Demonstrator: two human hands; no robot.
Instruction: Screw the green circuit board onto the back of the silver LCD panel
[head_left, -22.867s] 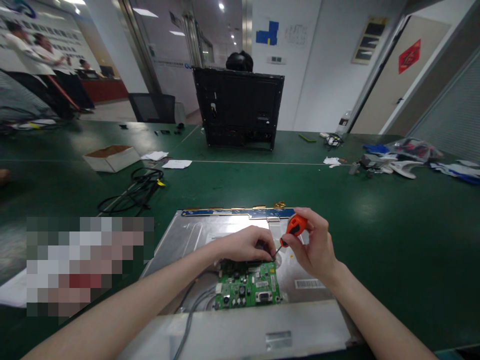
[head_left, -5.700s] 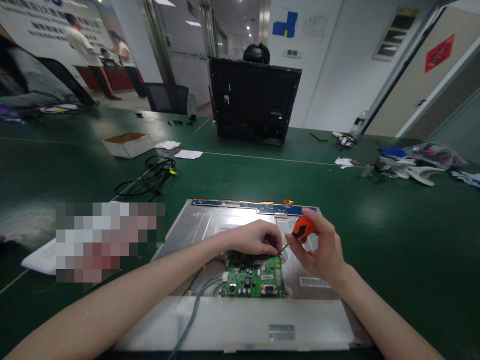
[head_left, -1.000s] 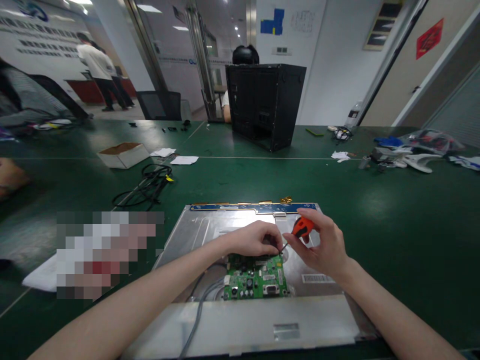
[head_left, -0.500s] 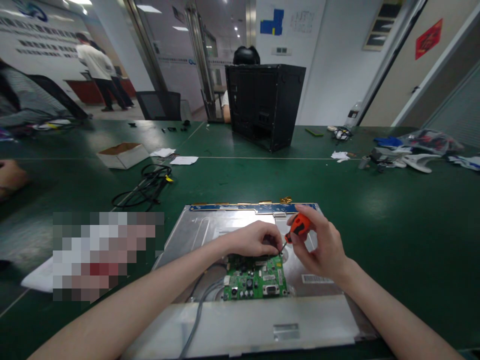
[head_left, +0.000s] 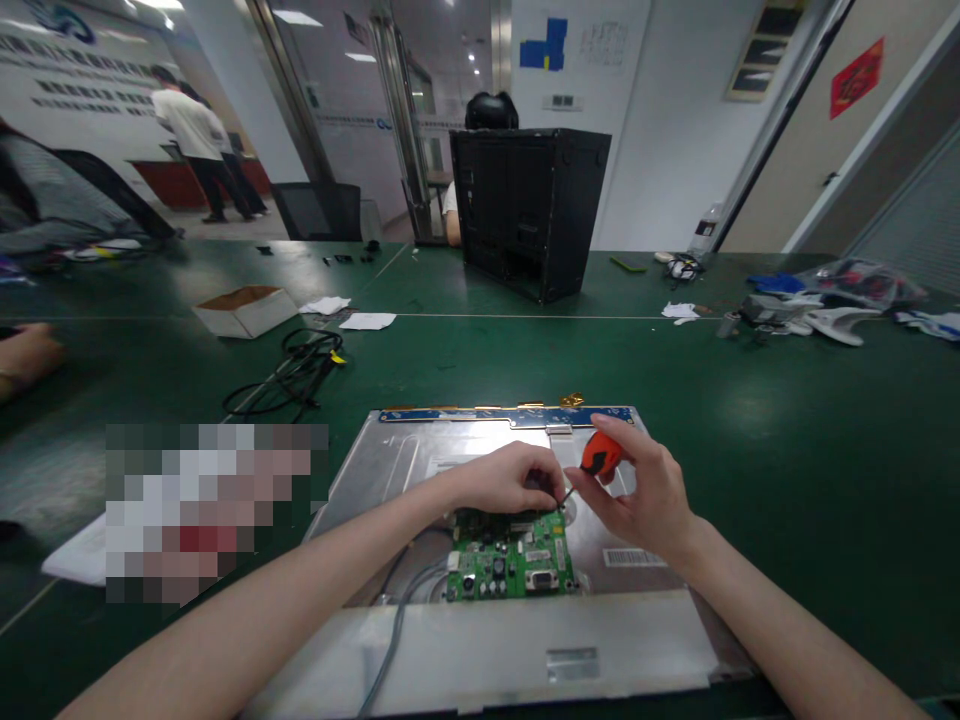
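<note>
My right hand (head_left: 651,500) grips the stubby red and black handle of a screwdriver (head_left: 602,454), which leans with its thin shaft pointing down and left. The tip reaches the upper right corner of a green circuit board (head_left: 514,562). Beside that tip, the fingers of my left hand (head_left: 514,478) are curled and pinched together; what they hold, if anything, is hidden. The board lies on the silvery metal back of a display panel (head_left: 394,462). A blue strip board (head_left: 457,415) runs along the panel's far edge, and a grey cable (head_left: 399,630) crosses its near left part.
Black cables (head_left: 296,372) lie coiled left of the panel, near an open white box (head_left: 247,311). A black computer case (head_left: 529,210) stands at the back. Assorted parts and bags (head_left: 814,300) are at the far right. Another person's hand (head_left: 30,358) rests at the left edge.
My right fingers have shifted along the screwdriver and its handle has turned slightly. My left hand stays put. The other person's hand at the left has moved slightly right.
</note>
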